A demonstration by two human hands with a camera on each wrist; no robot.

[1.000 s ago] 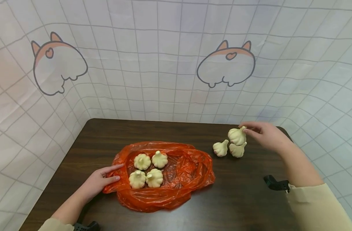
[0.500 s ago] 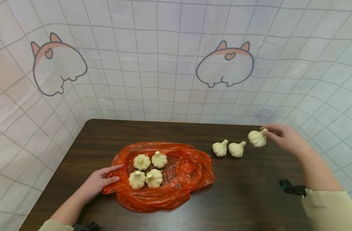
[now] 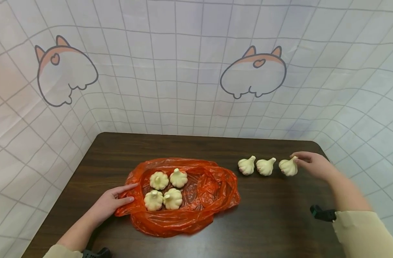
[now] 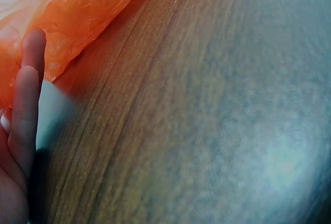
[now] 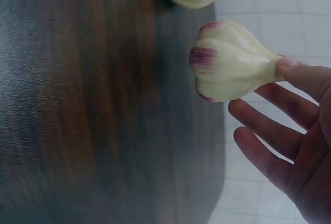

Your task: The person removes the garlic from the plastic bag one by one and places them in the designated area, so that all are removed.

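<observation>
My right hand (image 3: pixel 314 165) pinches a garlic bulb (image 3: pixel 288 167) by its stem, thumb against the neck. In the right wrist view this pale garlic bulb (image 5: pixel 232 62) shows purple streaks at its base, and the other fingers of the hand (image 5: pixel 305 131) spread below it. Two more garlic bulbs, one near (image 3: pixel 265 166) and one farther left (image 3: pixel 246 165), lie in line beside it. My left hand (image 3: pixel 110 202) holds the left edge of a crumpled red plastic bag (image 3: pixel 180 224), thumb over the film. Several garlic bulbs (image 3: pixel 153 200) sit in the bag's opening.
Everything rests on a dark wood-grain table (image 3: pixel 264 222). A white grid-patterned curtain (image 3: pixel 170 82) with cartoon animal prints stands behind it and along both sides. A black strap device (image 3: pixel 323 214) is on the right wrist.
The right hand has carried its garlic bulb from above the two loose ones to the right, then lowered it to their level, completing a row. The left hand and bag keep their place.
</observation>
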